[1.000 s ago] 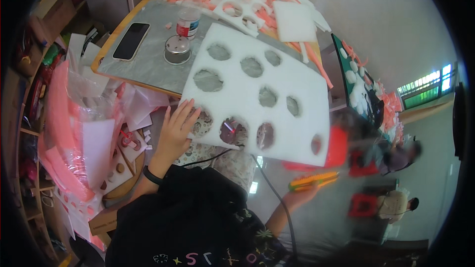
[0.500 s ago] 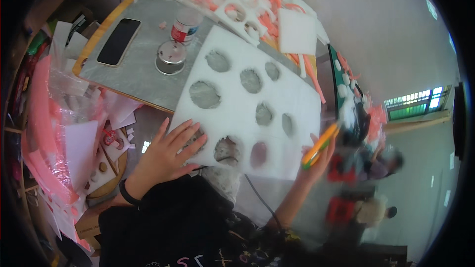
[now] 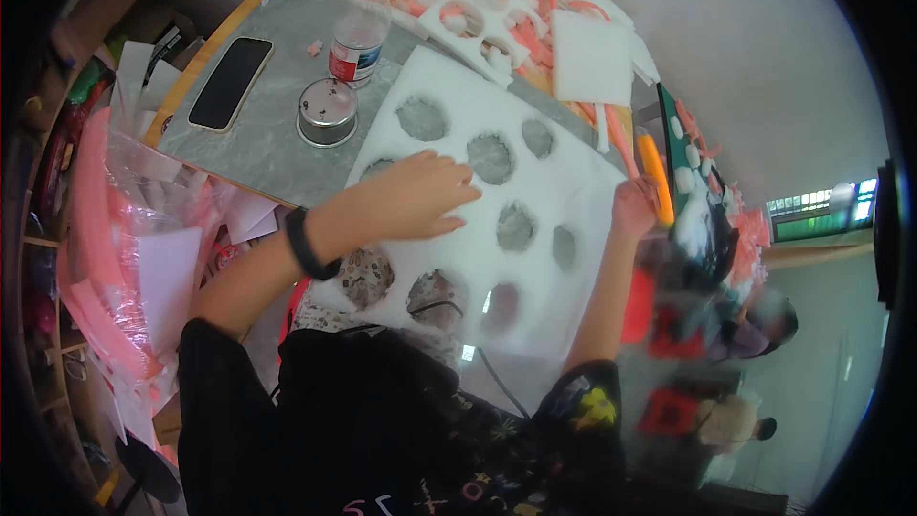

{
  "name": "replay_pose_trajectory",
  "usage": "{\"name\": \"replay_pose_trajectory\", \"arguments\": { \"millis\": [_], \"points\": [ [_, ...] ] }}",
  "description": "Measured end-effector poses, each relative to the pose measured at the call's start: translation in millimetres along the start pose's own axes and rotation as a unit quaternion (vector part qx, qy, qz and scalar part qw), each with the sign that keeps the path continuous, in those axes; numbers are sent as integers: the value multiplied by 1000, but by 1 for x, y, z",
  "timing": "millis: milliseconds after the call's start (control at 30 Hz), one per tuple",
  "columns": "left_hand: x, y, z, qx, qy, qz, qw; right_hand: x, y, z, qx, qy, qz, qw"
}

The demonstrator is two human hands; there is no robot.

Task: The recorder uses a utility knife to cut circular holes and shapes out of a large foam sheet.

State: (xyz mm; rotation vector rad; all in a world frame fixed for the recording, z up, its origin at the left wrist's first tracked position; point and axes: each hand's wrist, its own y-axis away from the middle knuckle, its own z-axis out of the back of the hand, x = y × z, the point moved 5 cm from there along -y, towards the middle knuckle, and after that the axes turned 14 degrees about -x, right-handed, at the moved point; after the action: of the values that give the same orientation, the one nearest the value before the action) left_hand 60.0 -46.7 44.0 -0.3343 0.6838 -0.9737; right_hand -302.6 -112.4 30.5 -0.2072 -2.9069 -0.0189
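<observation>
A white foam sheet (image 3: 478, 110) with several roughly cut oval holes lies slanted across the near right of the table, its near part jutting past the edge. My left hand (image 3: 415, 196) is over the sheet's left half, partly covering one hole; its fingers are stretched out, the thumb apart, with nothing in them. Whether it presses on the foam I cannot tell. Beside the sheet's right edge, my right hand (image 3: 635, 208) is closed round an orange-yellow utility knife (image 3: 655, 177), held roughly upright. The knife's blade cannot be made out.
On the grey tabletop (image 3: 277, 153) stand an upturned metal cup (image 3: 328, 115), a red-capped bottle (image 3: 358, 43) and a phone (image 3: 230, 83). Pink and white foam scraps (image 3: 525, 33) heap at the back. Wrapped pink foam (image 3: 105, 258) stands left. A person (image 3: 755, 320) is farther right.
My left hand has moved from the sheet's near left corner farther over its middle. My right hand has risen away from me, the knife now more upright. The sheet has barely shifted.
</observation>
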Motion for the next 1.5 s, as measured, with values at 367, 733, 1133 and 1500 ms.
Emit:
{"name": "replay_pose_trajectory", "arguments": {
  "millis": [367,733,1133,1500],
  "points": [
    [96,-111,-92,51,-265,142,952,-34,-20,16,53,37,-102,993],
    [141,-100,-74,-67,-93,93,989,-38,-17,1,21,65,-77,995],
    [154,-98,-72,-62,-4,90,994,-27,-13,20,57,26,-95,994],
    [148,-99,-72,-56,-17,80,995,-22,-17,25,53,29,-69,996]
  ]
}}
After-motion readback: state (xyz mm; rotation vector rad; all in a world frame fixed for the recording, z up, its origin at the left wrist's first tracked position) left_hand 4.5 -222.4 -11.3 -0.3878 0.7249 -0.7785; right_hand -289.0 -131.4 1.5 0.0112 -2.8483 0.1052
